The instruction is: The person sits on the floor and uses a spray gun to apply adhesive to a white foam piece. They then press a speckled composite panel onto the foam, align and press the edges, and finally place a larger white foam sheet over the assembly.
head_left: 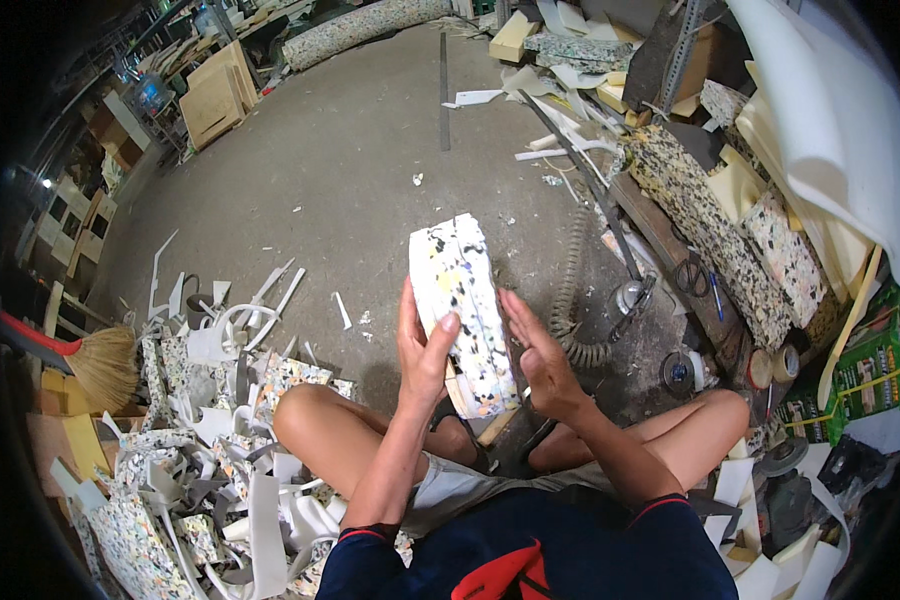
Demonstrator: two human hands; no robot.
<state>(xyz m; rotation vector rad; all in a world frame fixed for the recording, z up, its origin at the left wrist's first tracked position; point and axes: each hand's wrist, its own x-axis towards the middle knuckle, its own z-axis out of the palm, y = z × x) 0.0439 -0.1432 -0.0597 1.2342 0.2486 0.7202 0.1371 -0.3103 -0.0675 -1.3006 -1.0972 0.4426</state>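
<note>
Grey workshop floor point(360, 170), its edges lost in the dark fisheye rim

A long, white foam block flecked with black, yellow and blue point(460, 285) is tilted up above the floor, in front of the seated person's lap; its underside is hidden. A dark line runs down its face, and whether that is a seam or an edge is hard to tell. The left hand point(425, 350) grips its left side, thumb pressed on the face, the other fingers mostly out of sight behind. The right hand point(543, 365) is open, fingers extended just beside the right edge; whether they touch it cannot be told. Below the block, a pale yellowish rod-like piece point(497, 428) shows only in part.

To the left, white and speckled foam scraps point(200, 480) overlap so closely that single pieces blur together, near a straw broom with a red collar point(108, 366), its handle cut off. To the right lie a grey coiled hose point(574, 265) and dark-handled scissors point(691, 278). A large, white curved sheet point(840, 120) covers part of the stack behind.
</note>
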